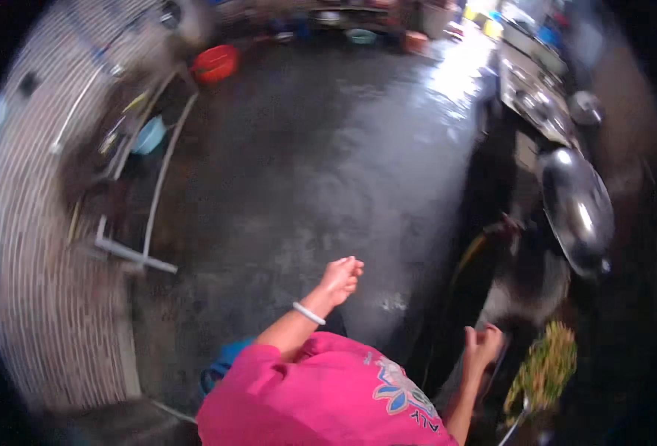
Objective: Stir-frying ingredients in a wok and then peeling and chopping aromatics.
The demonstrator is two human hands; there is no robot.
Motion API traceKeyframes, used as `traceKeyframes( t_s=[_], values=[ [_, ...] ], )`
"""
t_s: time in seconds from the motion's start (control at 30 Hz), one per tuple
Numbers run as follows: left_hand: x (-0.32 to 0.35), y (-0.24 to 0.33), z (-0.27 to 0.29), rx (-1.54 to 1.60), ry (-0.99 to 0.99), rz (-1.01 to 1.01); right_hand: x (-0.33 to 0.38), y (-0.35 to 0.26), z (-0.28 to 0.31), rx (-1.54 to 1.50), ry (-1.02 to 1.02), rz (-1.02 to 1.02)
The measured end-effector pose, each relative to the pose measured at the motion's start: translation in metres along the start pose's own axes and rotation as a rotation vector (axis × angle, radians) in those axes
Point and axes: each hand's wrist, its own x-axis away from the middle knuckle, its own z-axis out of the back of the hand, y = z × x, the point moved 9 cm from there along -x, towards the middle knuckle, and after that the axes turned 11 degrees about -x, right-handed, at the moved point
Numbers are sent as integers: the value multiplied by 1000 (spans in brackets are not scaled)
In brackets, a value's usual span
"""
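Observation:
My left hand (342, 279) is in front of me over the dark floor, a white bangle on its wrist. Its fingers curl in loosely, and I see nothing in them. To the right, my right hand (483, 343) is raised beside the stove counter, thumb apart from the fingers, with no object showing in it. Closest to it lies a heap of chopped green and yellowish food (545, 364), apparently in a dark wok whose rim I cannot make out. A metal utensil (518, 425) sticks out of the food's near end.
Along the right counter stand a large shiny metal dome or wok (577, 212) and several metal pans (540, 108). A wooden frame or bench (166, 175) with a light blue basin (149, 136) is at left. A red basin (215, 64) sits beyond it on the wet floor (306, 163).

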Motion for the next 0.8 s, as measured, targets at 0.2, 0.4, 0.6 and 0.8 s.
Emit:
traceKeyframes(
  t_s=[0.2,0.4,0.6,0.8],
  values=[
    [20,68,117,359,85,-143,-55,-167,-249,-259,-543,339],
    [21,156,307,619,201,-379,-91,-277,-471,-286,-772,558],
    [22,253,445,870,448,-519,-134,-379,-632,-316,-923,532],
    [-24,350,538,928,641,-543,-222,-450,-799,-43,-1143,594]
  ],
)
